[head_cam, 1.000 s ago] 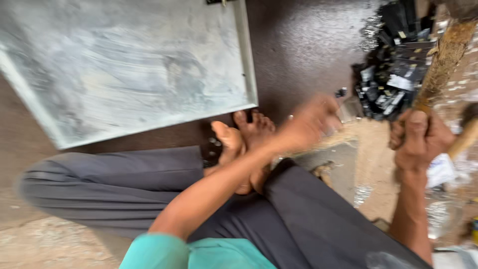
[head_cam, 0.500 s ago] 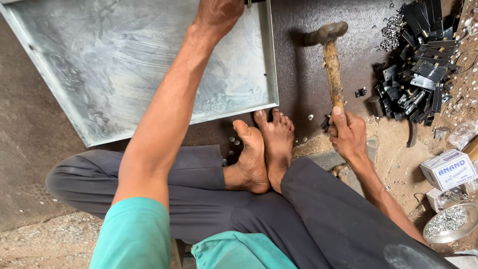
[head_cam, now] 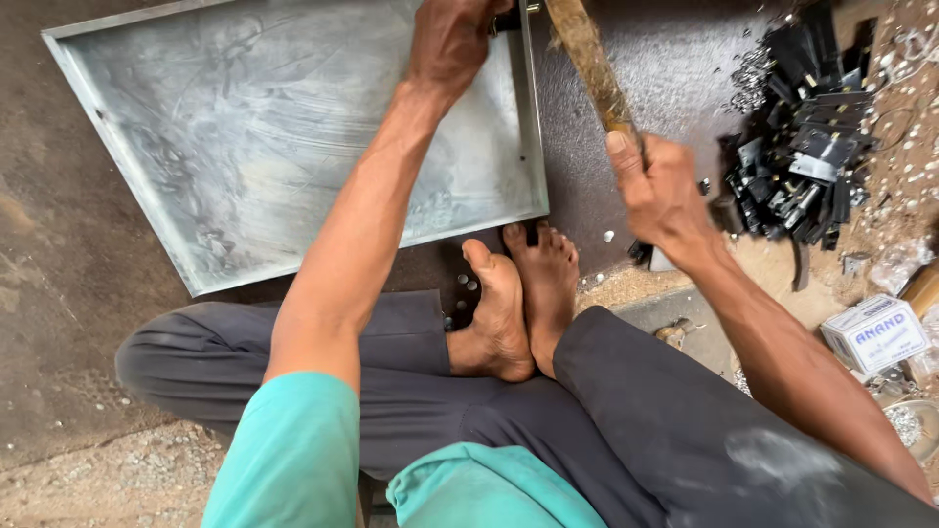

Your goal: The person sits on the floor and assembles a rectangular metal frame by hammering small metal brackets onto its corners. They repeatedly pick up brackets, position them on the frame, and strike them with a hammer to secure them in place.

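left hand (head_cam: 452,44) reaches forward to the far right corner of a shallow grey metal tray (head_cam: 245,156) lying flat on the dark floor; its fingers run out of view at the top edge, so whether they grip the rim cannot be told. right hand (head_cam: 660,191) is closed around a wooden hammer handle (head_cam: 587,59), which slants up and away, just right of the tray; the hammer head is out of view. hands are well apart. bare feet (head_cam: 518,303) rest near the tray's near right corner. a heap of black metal parts (head_cam: 797,166) lies to the right, with a small white box (head_cam: 873,335) nearer.
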